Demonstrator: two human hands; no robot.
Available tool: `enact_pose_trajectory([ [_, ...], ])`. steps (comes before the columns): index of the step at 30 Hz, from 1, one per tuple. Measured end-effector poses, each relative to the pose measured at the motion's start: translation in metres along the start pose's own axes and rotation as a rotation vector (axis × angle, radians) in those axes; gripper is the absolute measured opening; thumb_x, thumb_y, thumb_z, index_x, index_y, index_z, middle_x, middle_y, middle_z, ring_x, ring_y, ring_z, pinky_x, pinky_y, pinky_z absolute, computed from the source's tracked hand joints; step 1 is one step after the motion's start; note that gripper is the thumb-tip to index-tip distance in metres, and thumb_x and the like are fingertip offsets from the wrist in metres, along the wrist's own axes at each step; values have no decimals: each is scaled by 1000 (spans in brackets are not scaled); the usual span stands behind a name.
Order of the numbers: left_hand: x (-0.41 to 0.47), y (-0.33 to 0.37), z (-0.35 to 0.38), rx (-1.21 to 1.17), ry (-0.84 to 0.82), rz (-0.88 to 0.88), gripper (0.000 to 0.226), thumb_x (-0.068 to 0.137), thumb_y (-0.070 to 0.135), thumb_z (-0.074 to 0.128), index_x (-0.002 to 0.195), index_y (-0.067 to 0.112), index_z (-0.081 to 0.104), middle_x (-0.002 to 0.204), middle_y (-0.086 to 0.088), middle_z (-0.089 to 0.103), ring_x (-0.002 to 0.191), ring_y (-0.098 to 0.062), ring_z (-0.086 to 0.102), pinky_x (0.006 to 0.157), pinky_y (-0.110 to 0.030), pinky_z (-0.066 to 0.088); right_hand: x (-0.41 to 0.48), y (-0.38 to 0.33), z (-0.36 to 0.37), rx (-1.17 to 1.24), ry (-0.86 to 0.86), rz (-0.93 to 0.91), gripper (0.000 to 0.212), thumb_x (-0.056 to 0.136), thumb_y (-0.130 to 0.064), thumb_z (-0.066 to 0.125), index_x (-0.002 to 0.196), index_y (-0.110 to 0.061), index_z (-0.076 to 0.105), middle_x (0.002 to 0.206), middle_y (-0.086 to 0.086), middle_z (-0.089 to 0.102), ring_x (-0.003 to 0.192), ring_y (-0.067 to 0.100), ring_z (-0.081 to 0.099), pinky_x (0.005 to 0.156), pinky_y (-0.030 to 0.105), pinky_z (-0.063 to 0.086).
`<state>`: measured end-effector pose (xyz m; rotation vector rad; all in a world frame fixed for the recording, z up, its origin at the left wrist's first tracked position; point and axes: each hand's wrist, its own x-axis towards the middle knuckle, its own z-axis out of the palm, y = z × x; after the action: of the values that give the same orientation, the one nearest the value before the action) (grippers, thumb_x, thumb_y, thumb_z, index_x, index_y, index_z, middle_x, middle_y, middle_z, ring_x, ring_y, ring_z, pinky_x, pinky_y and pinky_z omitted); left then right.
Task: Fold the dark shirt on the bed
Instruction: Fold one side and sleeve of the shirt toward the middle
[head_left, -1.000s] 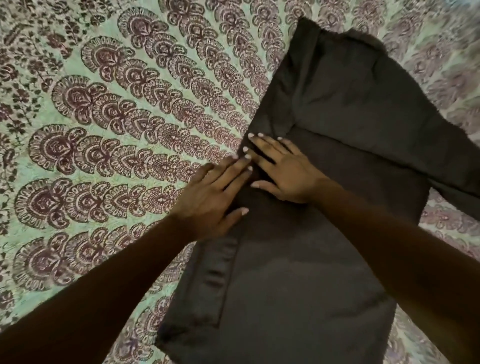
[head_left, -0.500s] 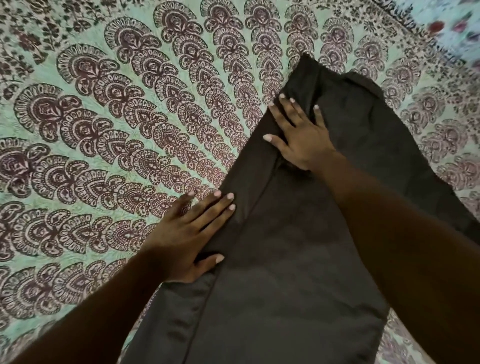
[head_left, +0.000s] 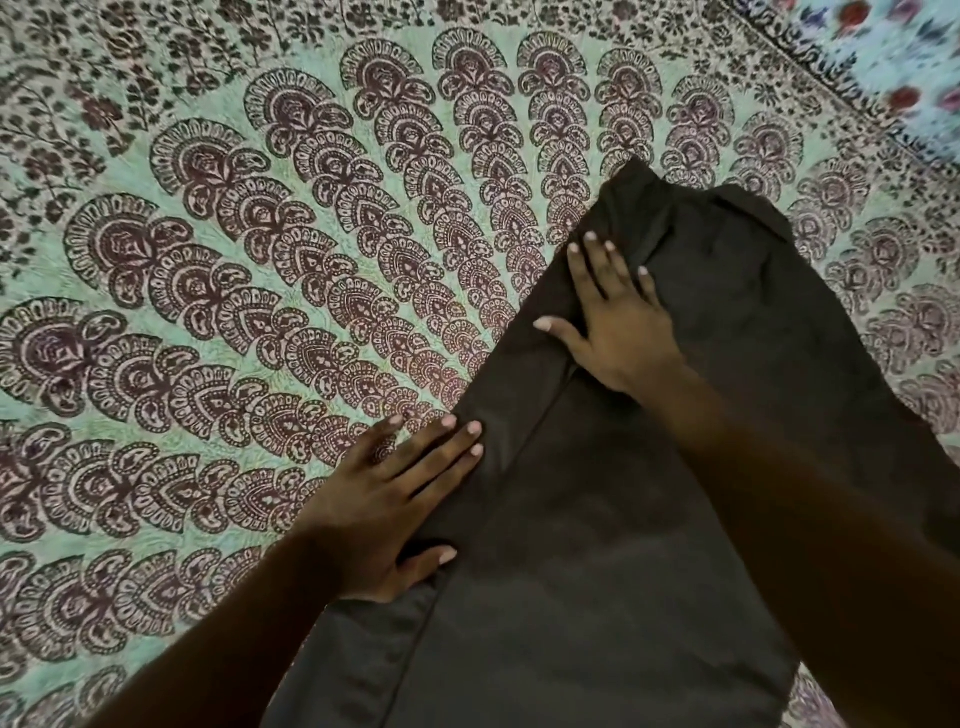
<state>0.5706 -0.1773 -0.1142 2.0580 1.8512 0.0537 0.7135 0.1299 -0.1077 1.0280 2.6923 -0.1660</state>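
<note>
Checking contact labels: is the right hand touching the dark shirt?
Touching. The head view shows the right hand lying flat, palm down, on the dark shirt.

Head-worn view, steeply down, close over bed

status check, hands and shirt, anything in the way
Left hand flat on left edge of dark shirt. Right hand flat farther up. Shirt partly folded on bedspread. No obstruction seen.

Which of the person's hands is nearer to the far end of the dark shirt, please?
The right hand, flat on the dark shirt just below its far end; the left hand presses its left edge, nearer the person.
</note>
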Motion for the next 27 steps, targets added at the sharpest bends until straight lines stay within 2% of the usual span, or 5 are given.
enact_pose_trajectory([
  [3, 0, 0, 3, 7, 5, -1, 96, 87, 67, 50, 164, 18, 20, 174, 0, 7, 160, -19, 9, 121, -56, 25, 36, 23, -7, 62, -10, 153, 93, 94, -82, 20, 166, -27, 3, 174, -4, -2, 161, 19, 0, 127, 57, 5],
  [7, 1, 0, 4, 21, 14, -2, 95, 87, 66, 51, 163, 17, 23, 173, 0, 9, 160, -20, 11, 120, -57, 26, 83, 33, -32, 99, -67, 289, 93, 97, -79, 19, 166, -19, 2, 174, 4, -4, 161, 25, -6, 127, 59, -3],
  [12, 1, -1, 3, 34, 7, -1, 95, 88, 67, 49, 164, 18, 20, 174, 0, 8, 160, -19, 9, 120, -57, 26, 24, -28, -18, 58, 110, 97, 90, 100, -71, 22, 164, -8, 15, 173, 14, 3, 160, 33, 1, 127, 57, 5],
  [15, 1, -1, 4, 43, 17, 5, 95, 89, 68, 47, 164, 18, 19, 174, 0, 7, 160, -19, 9, 120, -57, 24, -39, -55, 16, 23, 87, -27, 87, 100, -72, 21, 165, -14, 19, 174, 9, 7, 160, 30, 7, 127, 56, 11],
  [27, -16, 7, 9, 119, 41, -17, 87, 96, 68, 34, 164, 15, 19, 173, -5, 9, 160, -28, 10, 125, -55, 15, -91, -102, 38, -27, 38, -6, 88, 98, -66, 9, 165, -9, 11, 174, 11, 5, 161, 31, 5, 127, 51, 1],
])
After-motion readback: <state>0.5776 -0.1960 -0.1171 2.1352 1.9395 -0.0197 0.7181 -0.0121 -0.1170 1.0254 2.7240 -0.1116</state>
